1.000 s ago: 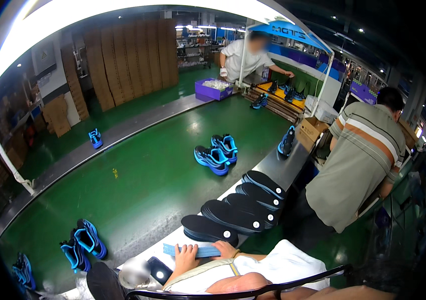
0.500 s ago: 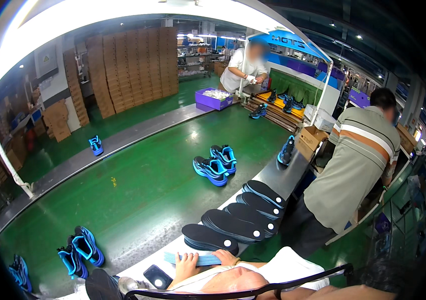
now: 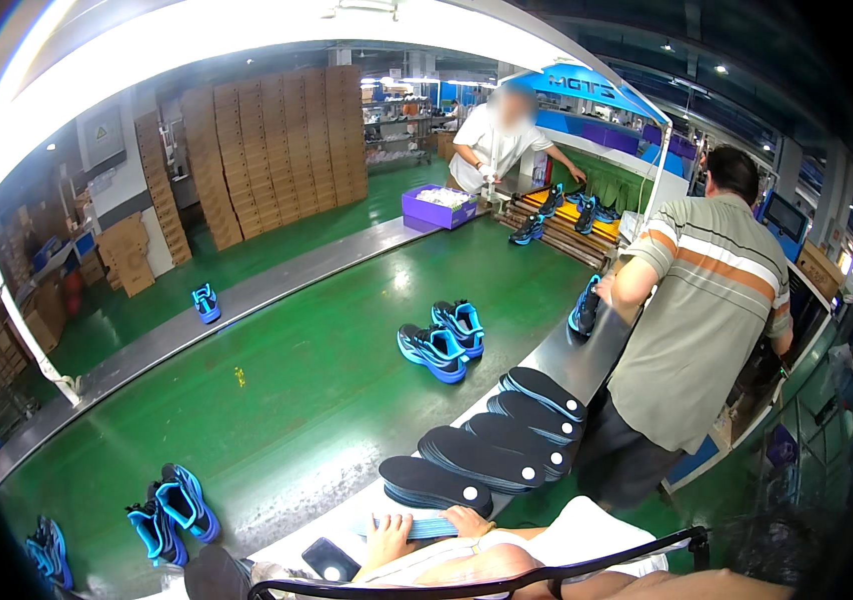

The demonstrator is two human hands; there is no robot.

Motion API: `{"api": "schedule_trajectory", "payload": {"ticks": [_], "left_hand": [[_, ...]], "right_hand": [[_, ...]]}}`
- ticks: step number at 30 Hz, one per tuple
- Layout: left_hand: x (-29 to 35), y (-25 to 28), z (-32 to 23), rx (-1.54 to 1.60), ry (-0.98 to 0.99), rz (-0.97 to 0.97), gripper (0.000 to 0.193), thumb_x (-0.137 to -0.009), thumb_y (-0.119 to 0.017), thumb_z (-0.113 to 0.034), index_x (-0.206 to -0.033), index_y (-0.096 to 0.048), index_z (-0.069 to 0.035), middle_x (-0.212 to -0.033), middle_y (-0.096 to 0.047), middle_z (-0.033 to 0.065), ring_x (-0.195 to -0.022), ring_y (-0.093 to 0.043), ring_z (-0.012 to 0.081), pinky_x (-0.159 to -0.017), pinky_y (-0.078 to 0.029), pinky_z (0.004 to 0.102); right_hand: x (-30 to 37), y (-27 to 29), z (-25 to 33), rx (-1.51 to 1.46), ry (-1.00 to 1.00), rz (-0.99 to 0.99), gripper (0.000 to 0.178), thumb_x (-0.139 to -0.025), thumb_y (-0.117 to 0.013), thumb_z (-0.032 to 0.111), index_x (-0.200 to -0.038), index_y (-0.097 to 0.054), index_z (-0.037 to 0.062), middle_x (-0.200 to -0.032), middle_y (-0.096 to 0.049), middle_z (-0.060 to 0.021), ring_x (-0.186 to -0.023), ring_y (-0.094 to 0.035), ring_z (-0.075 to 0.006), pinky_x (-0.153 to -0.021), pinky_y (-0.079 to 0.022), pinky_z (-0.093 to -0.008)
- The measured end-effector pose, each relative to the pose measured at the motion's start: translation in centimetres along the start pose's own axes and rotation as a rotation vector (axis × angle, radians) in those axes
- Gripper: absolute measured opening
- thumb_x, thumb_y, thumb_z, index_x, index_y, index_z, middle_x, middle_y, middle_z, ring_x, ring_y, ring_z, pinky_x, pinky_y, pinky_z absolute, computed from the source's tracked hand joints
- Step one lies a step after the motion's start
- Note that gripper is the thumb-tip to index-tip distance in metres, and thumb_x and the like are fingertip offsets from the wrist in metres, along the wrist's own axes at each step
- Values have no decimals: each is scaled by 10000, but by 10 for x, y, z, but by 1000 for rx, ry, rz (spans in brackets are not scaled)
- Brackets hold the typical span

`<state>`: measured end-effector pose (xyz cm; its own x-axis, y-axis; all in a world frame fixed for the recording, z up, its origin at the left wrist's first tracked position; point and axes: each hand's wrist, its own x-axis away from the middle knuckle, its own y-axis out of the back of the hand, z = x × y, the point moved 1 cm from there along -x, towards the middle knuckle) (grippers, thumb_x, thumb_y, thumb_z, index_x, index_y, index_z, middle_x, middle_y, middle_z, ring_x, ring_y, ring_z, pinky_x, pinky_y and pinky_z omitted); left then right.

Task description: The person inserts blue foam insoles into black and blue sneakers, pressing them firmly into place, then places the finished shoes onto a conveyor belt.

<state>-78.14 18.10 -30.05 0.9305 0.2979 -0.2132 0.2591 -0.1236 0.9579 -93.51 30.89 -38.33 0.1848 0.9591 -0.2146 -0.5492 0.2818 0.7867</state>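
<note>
A stack of insoles with light-blue edges point(image 3: 432, 527) lies at the near edge of the bench, gripped at both ends. My left hand point(image 3: 388, 543) wraps its fingers over the left end. At the right end, my right hand point(image 3: 466, 521) holds the same stack. Just beyond it, a pile of black insoles point(image 3: 434, 482) with a white dot at the heel lies flat, with several more black piles point(image 3: 482, 455) running to the far right. A dark phone point(image 3: 331, 561) rests beside my left hand.
A green conveyor belt point(image 3: 317, 400) crosses in front, carrying black-and-blue sneakers point(image 3: 434, 352), point(image 3: 175, 510). A co-worker in a striped shirt point(image 3: 697, 300) stands close on the right. Another person in white point(image 3: 502, 140) stands by a purple box point(image 3: 439, 207) at the far end.
The striped-shirt co-worker has reached a hand to the sneaker on the metal ledge. The far person has stretched an arm over the shoes. My hands keep hold of the insole stack.
</note>
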Motion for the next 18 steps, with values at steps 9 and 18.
{"api": "schedule_trajectory", "payload": {"ticks": [9, 18], "left_hand": [[3, 5, 1, -11, -1, 3, 534, -543, -644, -321, -987, -482, -73, -854, -520, 66, -872, -485, 237, -845, -252, 529], [3, 9, -6, 4, 21, -30, 518, -541, -639, -292, -986, -478, -82, -858, -516, 67, -874, -485, 238, -843, -261, 526]], "right_hand": [[-3, 3, 11, 15, -9, 38, 429, -699, -523, 269, -1055, -407, 58, -960, -447, -135, -930, -448, -287, -777, -363, -382], [0, 14, 17, -1, 7, 40, 548, -654, -611, 357, -1086, -420, 77, -975, -454, -146, -913, -442, -305, -778, -357, -381]]}}
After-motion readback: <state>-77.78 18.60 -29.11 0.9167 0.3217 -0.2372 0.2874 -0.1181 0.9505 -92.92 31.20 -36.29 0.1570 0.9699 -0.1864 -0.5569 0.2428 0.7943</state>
